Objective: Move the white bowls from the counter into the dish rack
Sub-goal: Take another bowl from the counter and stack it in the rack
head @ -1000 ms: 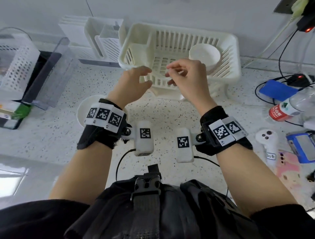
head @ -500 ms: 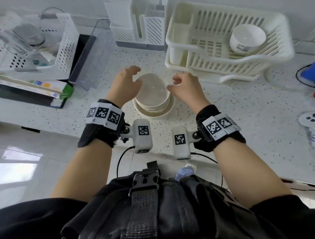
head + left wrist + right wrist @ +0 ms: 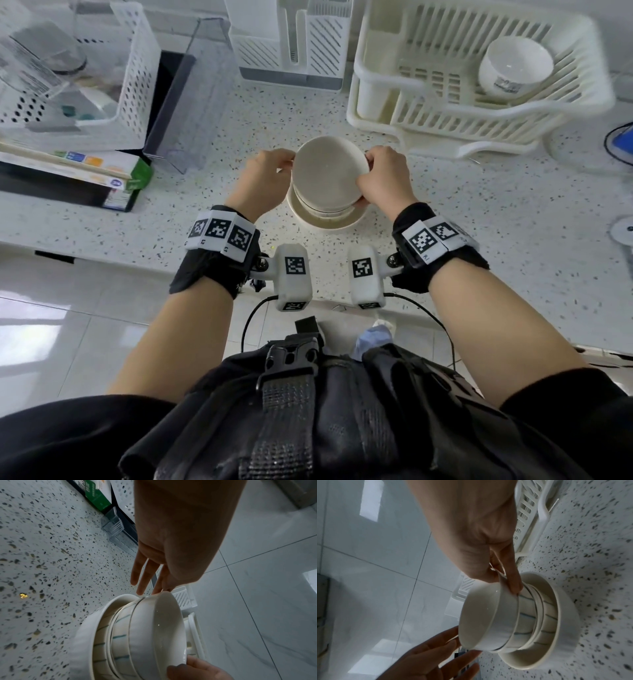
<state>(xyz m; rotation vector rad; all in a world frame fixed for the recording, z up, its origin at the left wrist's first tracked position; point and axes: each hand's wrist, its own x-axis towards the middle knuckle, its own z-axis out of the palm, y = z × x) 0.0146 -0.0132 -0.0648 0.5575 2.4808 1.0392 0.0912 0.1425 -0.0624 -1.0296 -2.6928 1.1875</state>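
Head cam: top white bowl (image 3: 327,171) of a nested stack (image 3: 323,214) near the worktop's (image 3: 479,222) front edge, both hands on its rim. Dish rack (image 3: 445,102) sits at the back right, one bowl (image 3: 513,68) inside with unreadable print, bare worktop between.

Left wrist: left hand (image 3: 171,555), fingers fairly straight, thumb and fingertip pinching the rim.

Right wrist: right hand (image 3: 481,545), thumb and fingers pinching the rim.
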